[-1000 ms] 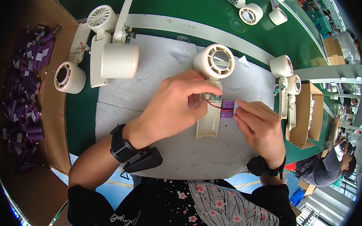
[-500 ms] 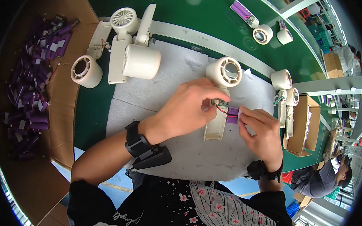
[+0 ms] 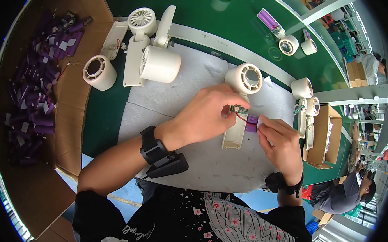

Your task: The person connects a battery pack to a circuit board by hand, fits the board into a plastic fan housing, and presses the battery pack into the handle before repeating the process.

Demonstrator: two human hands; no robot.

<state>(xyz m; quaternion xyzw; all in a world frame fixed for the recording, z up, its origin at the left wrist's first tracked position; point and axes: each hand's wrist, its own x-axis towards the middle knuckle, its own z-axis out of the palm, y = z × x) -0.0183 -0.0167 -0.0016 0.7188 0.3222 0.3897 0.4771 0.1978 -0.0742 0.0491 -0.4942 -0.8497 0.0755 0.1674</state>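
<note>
A cream handheld fan housing (image 3: 233, 137) lies on a grey foam mat, its handle opened toward me and its round fan head (image 3: 243, 78) at the far end. Over the handle, my left hand (image 3: 204, 114) is closed, thumb and forefinger pinching a small green circuit board (image 3: 238, 109). Red and dark wires run from the board to a purple battery pack (image 3: 251, 123) just right of the handle. My right hand (image 3: 281, 138) is closed on the pack's right end, and its fingertips partly cover it.
A cardboard box (image 3: 73, 118) full of purple battery packs (image 3: 30, 99) stands at left. Several cream fan parts (image 3: 159, 63) lie at the mat's far left. More fans (image 3: 302, 88) and a small carton (image 3: 324, 136) are at right. A person (image 3: 344, 192) sits beyond.
The view has shifted slightly, moving the scene a little to the right. Both hands keep their grip on the board and the battery pack, with little other movement.
</note>
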